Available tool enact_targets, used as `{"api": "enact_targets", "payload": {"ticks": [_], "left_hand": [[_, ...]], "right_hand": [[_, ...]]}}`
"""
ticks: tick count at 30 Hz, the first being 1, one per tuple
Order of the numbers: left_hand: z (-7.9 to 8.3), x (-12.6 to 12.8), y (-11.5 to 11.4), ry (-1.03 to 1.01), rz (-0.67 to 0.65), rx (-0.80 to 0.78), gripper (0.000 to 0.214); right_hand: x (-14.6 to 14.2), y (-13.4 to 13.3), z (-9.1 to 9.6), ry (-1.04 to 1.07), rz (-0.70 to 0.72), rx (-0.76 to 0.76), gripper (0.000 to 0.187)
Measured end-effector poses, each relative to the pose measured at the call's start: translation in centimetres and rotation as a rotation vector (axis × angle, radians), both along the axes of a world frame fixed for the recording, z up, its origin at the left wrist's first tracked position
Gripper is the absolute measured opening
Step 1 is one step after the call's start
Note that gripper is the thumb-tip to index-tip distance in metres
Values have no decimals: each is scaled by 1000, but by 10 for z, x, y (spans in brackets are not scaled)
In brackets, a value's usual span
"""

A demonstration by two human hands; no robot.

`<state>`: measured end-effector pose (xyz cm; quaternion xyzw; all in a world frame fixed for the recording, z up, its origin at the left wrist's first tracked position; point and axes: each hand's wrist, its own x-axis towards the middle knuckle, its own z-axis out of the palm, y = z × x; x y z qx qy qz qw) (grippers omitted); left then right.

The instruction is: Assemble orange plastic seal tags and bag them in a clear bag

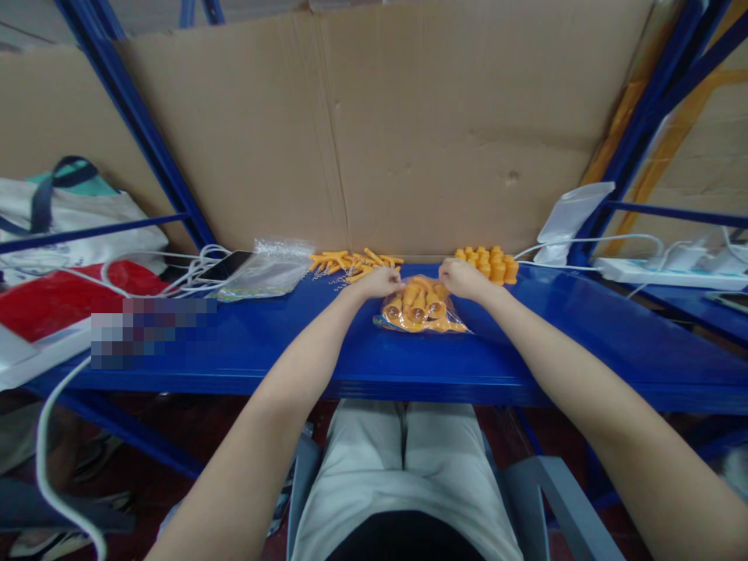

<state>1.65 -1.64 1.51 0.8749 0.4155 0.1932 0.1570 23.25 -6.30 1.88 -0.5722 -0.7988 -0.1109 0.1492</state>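
Observation:
A clear plastic bag (419,318) filled with orange, bottle-shaped plastic parts lies on the blue table in front of me. At the bag's far left corner is my left hand (381,283), fingers closed on the plastic. My right hand (461,277) is closed on the far right corner. Both fingertips are small in view and partly hidden by the hands. Just beyond my left hand lies a loose pile of thin orange sticks (333,263) with small metal spirals (344,282). Upright orange parts (496,266) stand in rows beyond my right hand.
Flat clear bags (269,274) and a dark phone (225,265) lie to the left, near white cables and a red bag (87,288). A cardboard sheet (409,132) closes off the back between blue posts. A white power strip (666,273) sits at right.

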Motion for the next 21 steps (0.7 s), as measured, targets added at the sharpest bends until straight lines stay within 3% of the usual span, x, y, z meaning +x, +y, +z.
{"api": "enact_targets", "payload": {"ticks": [4,7,11,15,21], "left_hand": [[-1,6,-8,-87,36,-176,22],[-3,9,-11,-91,24,-222,31],[-6,14,-11,-40,75,-194,37],[-6,18,-13,29,112,-87,41],[-7,18,-9,71,118,-50,46]], "right_hand": [[-3,1,-1,119,26,-42,32],[-4,2,-2,251,31,-82,32],[-4,3,-5,359,-12,-113,27],[-2,5,-8,303,9,-103,14],[4,10,-13,303,108,-98,24]]}}
